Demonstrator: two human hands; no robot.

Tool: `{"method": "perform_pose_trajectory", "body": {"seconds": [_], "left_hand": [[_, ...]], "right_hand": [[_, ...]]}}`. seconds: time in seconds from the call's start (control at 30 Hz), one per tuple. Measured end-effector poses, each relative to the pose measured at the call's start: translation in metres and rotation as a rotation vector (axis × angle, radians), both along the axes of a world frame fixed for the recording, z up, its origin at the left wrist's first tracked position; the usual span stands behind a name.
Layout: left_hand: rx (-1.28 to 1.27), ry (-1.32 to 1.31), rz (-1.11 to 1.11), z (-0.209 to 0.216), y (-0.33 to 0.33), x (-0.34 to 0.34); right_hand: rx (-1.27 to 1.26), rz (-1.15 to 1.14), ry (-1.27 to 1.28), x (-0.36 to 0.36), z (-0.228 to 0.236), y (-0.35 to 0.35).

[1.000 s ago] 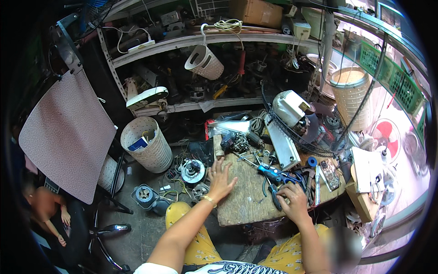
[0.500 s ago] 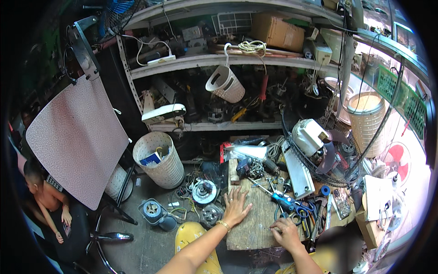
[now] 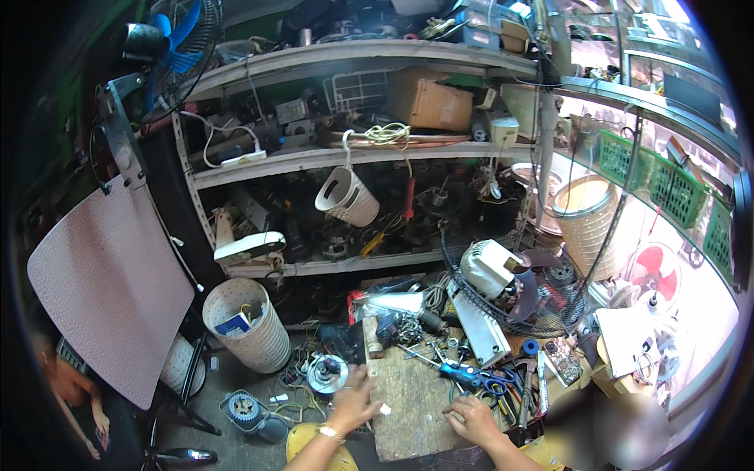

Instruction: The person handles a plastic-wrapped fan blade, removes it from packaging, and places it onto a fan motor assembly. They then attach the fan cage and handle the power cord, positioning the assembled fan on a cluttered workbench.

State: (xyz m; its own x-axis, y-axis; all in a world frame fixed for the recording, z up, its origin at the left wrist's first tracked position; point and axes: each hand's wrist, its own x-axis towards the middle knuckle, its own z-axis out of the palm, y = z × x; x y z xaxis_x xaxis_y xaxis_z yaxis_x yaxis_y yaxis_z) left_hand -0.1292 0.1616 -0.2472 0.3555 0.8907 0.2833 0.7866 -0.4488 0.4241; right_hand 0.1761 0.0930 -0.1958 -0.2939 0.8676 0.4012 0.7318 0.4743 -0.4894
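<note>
My left hand (image 3: 353, 406), a gold-coloured bracelet on its wrist, hovers at or rests on the left edge of a worn wooden board (image 3: 416, 400); contact is unclear. Its fingers are spread, slightly blurred, and appear to hold nothing. Beside them is a small white piece (image 3: 385, 409). At the board's right side lies my right hand (image 3: 471, 420), fingers loosely stretched with nothing visible in them. Just beyond it are a blue-handled screwdriver (image 3: 459, 375), blue-handled scissors (image 3: 500, 383) and a hammer (image 3: 528, 377). A round motor part (image 3: 327, 374) sits left of the board.
A fan motor in a black wire guard (image 3: 503, 275) stands behind the tools. Left on the floor are a white perforated basket (image 3: 263, 341) and a gear-topped motor (image 3: 245, 408). Loaded shelves (image 3: 330, 267) span the back. A person (image 3: 75, 392) sits at far left.
The view has tilted upward and shifted right. My left hand has slid left from the board's top to its left edge, and the white piece now shows. My right hand stays near its place.
</note>
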Motion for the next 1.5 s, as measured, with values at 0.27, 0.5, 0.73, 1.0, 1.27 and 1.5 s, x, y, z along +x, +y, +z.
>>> {"method": "perform_pose_trajectory", "body": {"seconds": [0.27,0.5,0.73,1.0,1.27,1.5], "left_hand": [[0.023,-0.012,0.658,-0.01,-0.059,-0.124],[0.03,-0.03,0.588,0.003,-0.058,-0.107],[0.134,-0.109,0.605,0.001,-0.068,-0.109],[0.207,-0.027,0.586,0.025,-0.084,-0.076],[0.209,0.078,0.589,0.013,-0.081,-0.084],[0.371,0.172,0.53,0.036,-0.092,-0.057]], "right_hand": [[0.026,0.002,0.0,0.0,0.006,-0.003],[-0.002,0.045,0.039,-0.002,0.01,-0.007],[-0.003,0.003,0.041,0.013,0.008,-0.015],[0.02,0.055,0.074,0.014,-0.005,-0.021],[0.071,0.056,0.056,0.015,-0.014,-0.022],[0.057,0.01,0.093,0.015,-0.015,-0.027]]}}
